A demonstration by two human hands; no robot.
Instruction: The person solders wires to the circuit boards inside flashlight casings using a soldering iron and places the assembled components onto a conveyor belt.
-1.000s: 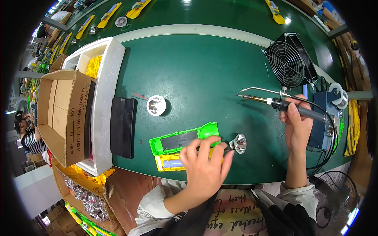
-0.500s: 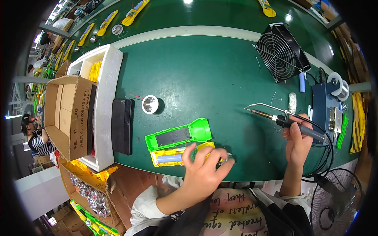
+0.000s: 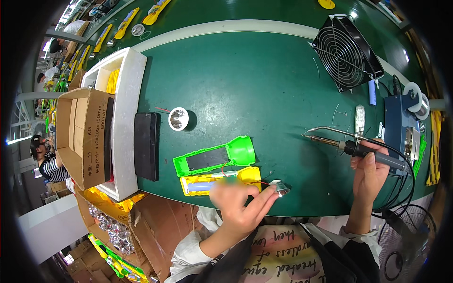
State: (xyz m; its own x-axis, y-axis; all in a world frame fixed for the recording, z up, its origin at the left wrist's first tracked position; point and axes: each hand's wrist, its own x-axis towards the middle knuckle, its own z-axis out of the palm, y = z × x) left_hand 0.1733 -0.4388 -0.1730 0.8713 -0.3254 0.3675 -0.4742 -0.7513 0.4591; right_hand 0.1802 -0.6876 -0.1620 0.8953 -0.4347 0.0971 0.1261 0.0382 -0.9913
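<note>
Table (image 3: 264,94), green-topped, bearing the lot. Fan (image 3: 347,54), black, wire-grilled, at its far right. Soldering station (image 3: 395,118), blue, near the right edge. Soldering iron (image 3: 351,148), with a thin bent metal tube above its shaft, clamped at the handle in the fingers of the right hand (image 3: 368,177); tip in the air, right of the reflector and apart from it; best kept clear of plastic and insulation until the joint is steady. Green flashlight half (image 3: 240,151), lying open. Yellow flashlight half (image 3: 247,174), just nearer the person, partly covered by the left hand (image 3: 238,207), some of whose fingers are blurred; thumb and forefinger close together at the reflector's rim, gripping or merely touching, cannot tell. Reflector (image 3: 282,190), silver, just right of the yellow half; a firm rim hold, leaving the back exposed, would serve well. Blue cylindrical cell (image 3: 200,187), in the yellow half. Red wire (image 3: 265,183), running toward the reflector; should be left slack, since a tug could strain its ends.
</note>
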